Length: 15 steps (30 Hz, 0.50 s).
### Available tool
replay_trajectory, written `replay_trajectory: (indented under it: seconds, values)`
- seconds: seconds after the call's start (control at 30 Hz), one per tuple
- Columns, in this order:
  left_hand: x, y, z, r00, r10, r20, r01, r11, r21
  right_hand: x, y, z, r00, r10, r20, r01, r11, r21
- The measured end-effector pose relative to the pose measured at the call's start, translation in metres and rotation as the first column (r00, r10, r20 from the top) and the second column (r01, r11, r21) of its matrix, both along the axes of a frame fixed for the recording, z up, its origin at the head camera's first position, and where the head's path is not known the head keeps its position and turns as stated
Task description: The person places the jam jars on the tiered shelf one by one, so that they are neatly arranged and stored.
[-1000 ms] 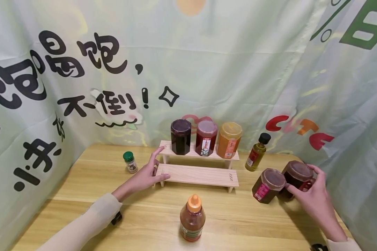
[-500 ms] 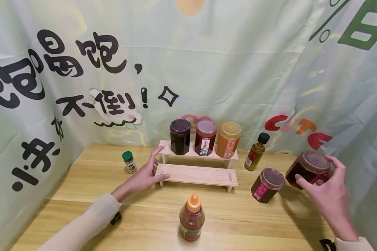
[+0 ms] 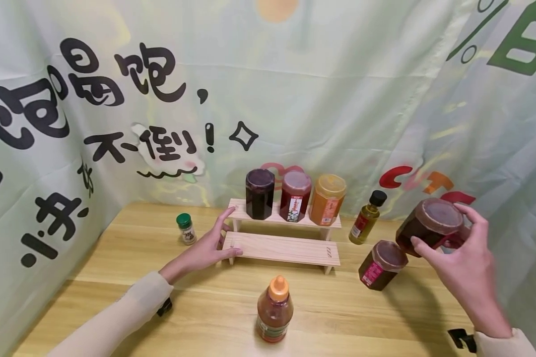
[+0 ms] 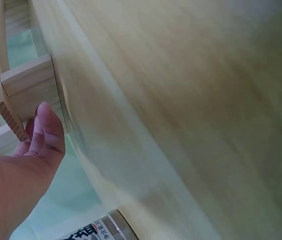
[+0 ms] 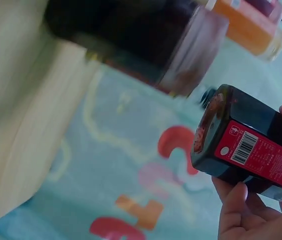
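Note:
My right hand [image 3: 462, 260] holds a dark octagonal jar [image 3: 426, 223] in the air, tilted, over the table's right side. In the right wrist view the held jar [image 5: 258, 140] shows a red label with a barcode. Just below it, another dark jar [image 3: 379, 270] with a pink label stands on the table. My left hand [image 3: 207, 248] grips the left end of a two-step wooden rack [image 3: 281, 248], its thumb on the lower step. The left wrist view shows fingers [image 4: 50, 122] curled beneath the rack's board [image 4: 1, 65]. On the upper step stand a dark jar [image 3: 260, 196], a red jar [image 3: 296, 196] and an orange jar [image 3: 328, 201].
An orange-capped sauce bottle [image 3: 274, 312] stands in front of the rack. A black-capped oil bottle [image 3: 365, 218] is right of the rack, and a green-capped shaker [image 3: 186, 230] left of it. A printed curtain [image 3: 339, 109] hangs behind the table [image 3: 196, 312].
My right hand has lifted the dark jar off the table from beside the pink-labelled one, first rightward, then up and slightly back left. My left hand stays on the rack.

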<state>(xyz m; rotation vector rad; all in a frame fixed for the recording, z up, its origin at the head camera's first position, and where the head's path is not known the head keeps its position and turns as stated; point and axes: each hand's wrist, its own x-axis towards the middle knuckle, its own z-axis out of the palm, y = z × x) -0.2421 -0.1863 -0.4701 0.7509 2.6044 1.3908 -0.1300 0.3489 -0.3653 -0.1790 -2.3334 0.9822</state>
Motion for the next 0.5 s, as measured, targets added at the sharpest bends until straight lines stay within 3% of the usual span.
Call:
replay_trajectory:
  seconds: [0.23, 0.5]
  values:
    - [0.002, 0.0, 0.004, 1.0, 0.009, 0.01, -0.008, 1.0, -0.025, -0.004, -0.032, 0.006, 0.99, 0.138, -0.014, -0.138, 0.99, -0.002]
    - [0.001, -0.003, 0.003, 1.0, 0.021, -0.001, -0.021, 0.999, -0.035, -0.011, -0.075, -0.001, 0.959, 0.28, -0.038, -0.279, 0.96, 0.032]
